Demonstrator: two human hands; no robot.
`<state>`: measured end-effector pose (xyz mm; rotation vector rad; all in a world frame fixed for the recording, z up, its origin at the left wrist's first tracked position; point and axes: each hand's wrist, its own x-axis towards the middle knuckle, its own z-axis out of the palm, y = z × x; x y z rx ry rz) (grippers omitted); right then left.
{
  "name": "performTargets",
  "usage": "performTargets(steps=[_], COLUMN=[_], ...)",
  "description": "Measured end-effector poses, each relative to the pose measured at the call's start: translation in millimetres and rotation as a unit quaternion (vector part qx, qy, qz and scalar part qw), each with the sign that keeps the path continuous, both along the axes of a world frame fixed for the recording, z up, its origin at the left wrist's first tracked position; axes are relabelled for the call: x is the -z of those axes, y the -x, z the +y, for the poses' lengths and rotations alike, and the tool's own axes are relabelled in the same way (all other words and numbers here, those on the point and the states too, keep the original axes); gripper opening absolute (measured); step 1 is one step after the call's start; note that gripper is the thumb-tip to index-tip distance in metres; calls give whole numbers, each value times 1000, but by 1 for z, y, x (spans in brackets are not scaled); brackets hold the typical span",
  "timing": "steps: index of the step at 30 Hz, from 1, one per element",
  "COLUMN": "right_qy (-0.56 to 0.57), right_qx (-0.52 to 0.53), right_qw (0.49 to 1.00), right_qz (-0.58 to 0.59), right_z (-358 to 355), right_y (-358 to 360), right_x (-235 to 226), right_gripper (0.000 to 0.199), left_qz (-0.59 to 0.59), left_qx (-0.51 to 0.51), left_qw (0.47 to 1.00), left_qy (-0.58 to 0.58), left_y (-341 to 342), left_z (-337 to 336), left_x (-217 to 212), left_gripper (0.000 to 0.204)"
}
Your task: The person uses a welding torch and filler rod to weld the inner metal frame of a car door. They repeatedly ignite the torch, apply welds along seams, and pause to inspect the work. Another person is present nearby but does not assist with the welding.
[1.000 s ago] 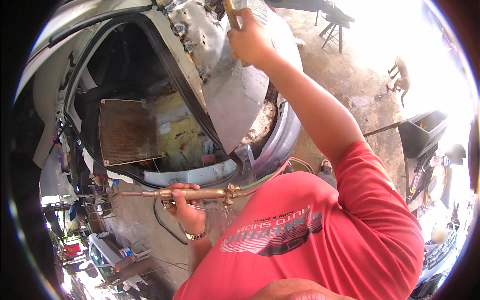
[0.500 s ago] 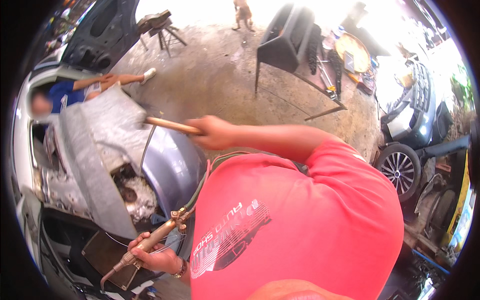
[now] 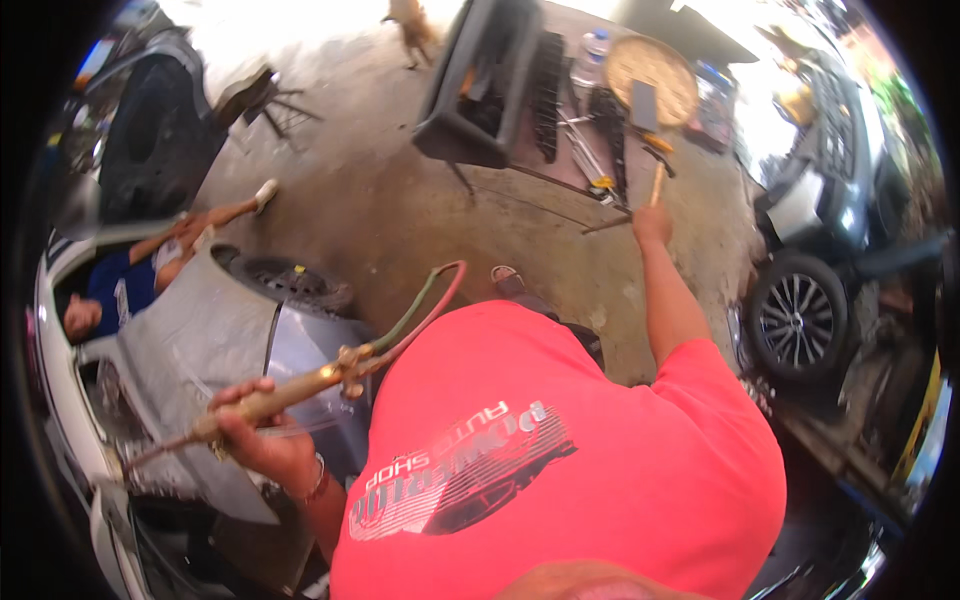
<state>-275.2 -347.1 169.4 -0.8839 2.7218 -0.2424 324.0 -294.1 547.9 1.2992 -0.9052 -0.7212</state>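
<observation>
My left hand (image 3: 265, 440) is closed around a brass gas torch (image 3: 310, 382), whose thin tip points left over the grey car. Red and green hoses (image 3: 415, 315) run from its valve end in a loop towards my body. A thin pale strand beside these fingers is too blurred to name. Out to the right, my right hand (image 3: 653, 225) grips a hammer (image 3: 657, 185) by its wooden handle, with its dark head towards the tool table (image 3: 560, 180). Below the torch lies a bare grey car panel (image 3: 205, 345), beside a blue-grey fender (image 3: 312, 350).
A person in blue (image 3: 125, 285) sits or lies by the car. A vise on a stand (image 3: 255, 95), a dog (image 3: 408, 30) and a dark box-like piece (image 3: 465, 135) are farther off. The table bears a bottle (image 3: 592, 60) and round woven tray (image 3: 680, 85). A wheel (image 3: 797, 315) stands right.
My right hand has swung the hammer from above the car panel far to the right, beside the tool table. My left hand has raised the torch. The view has shifted.
</observation>
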Motion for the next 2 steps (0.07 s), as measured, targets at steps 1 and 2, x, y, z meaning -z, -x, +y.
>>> performTargets(steps=[1, 2], right_qy=[-4, -2], right_qx=[-8, -26], right_qw=[1000, 1000], right_qz=[6, -4], right_z=[3, -12], right_y=[13, 7], right_x=[5, 18], right_gripper=[40, 40], left_qz=[19, 43], left_qx=[37, 52], left_qw=[999, 995], left_qy=[-14, -67], left_y=[6, 19], left_z=[-13, -21], left_x=[7, 26], left_gripper=[47, 46])
